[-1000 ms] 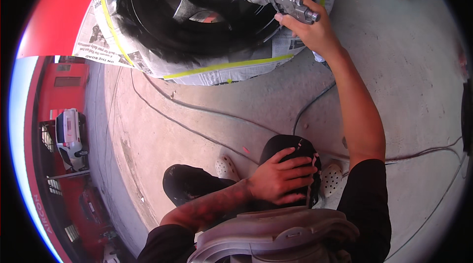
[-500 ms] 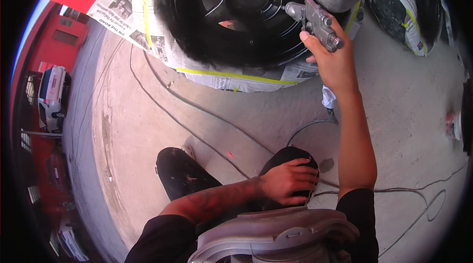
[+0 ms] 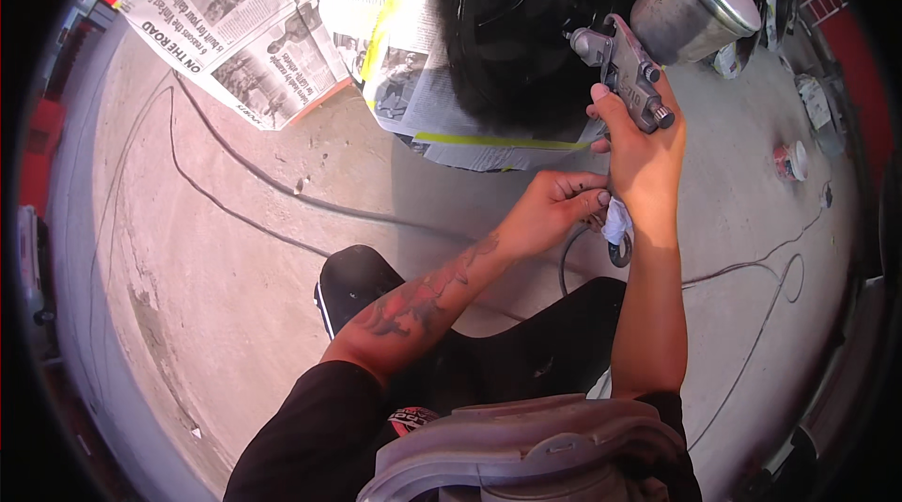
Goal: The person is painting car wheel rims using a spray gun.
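Observation:
A metal spray gun (image 3: 631, 79) is gripped in my right hand (image 3: 646, 159). Its round metal paint cup (image 3: 686, 18) sits to the upper right, and the nozzle faces the glossy black wheel (image 3: 512, 41). My left hand (image 3: 554, 211) is raised to the bottom of the gun's handle, thumb and fingers pinched together. What they pinch is mostly hidden; a white rag (image 3: 616, 222) wrapped around the hose connection is right beside the fingertips. Newspaper (image 3: 446, 93) and yellow tape (image 3: 498, 140) mask the area around the wheel.
Dark hoses (image 3: 282, 190) run across the concrete floor (image 3: 225, 314). A newspaper sheet (image 3: 235, 32) hangs at the upper left. More newspaper-masked pieces (image 3: 738, 55) stand at the upper right, with a small tub (image 3: 791, 162) on the floor. A grey respirator (image 3: 526, 446) fills the bottom edge.
My left hand has left my knee and come up to the base of the gun's handle. The view has shifted, so the wheel appears farther right. My right hand keeps the spray gun.

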A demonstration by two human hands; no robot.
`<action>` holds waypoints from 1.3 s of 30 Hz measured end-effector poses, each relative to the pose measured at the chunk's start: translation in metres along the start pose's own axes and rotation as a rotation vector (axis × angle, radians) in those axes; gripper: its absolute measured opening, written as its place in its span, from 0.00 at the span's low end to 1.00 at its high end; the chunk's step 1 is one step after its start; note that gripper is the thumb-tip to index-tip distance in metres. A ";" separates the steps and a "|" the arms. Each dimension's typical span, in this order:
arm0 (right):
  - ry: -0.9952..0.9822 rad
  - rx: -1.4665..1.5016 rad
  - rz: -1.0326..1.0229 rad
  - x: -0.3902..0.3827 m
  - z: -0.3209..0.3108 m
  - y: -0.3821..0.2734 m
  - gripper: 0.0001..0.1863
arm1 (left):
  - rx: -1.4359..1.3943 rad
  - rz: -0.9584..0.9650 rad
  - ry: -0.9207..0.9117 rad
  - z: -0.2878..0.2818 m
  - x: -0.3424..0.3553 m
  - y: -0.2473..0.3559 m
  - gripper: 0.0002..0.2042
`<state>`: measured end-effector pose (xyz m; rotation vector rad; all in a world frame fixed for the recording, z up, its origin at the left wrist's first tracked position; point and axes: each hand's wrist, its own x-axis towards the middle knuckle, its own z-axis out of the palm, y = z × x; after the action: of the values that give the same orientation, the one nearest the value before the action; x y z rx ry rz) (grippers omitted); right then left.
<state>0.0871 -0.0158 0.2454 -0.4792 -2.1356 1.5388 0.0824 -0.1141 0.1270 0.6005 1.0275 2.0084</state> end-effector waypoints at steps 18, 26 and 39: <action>0.371 -0.308 -0.079 -0.009 0.121 -0.033 0.24 | 0.138 -0.051 -0.112 -0.098 -0.054 0.084 0.18; 0.226 -0.326 -0.037 -0.024 0.130 -0.028 0.22 | 0.754 -0.138 0.236 -0.224 -0.168 0.042 0.23; 0.415 0.038 0.069 -0.040 0.148 -0.002 0.17 | 0.914 -0.088 0.262 -0.246 -0.216 0.023 0.18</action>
<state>0.0386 -0.1541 0.2013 -0.7897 -1.7833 1.3697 0.0271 -0.4098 -0.0042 0.7331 2.1135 1.4820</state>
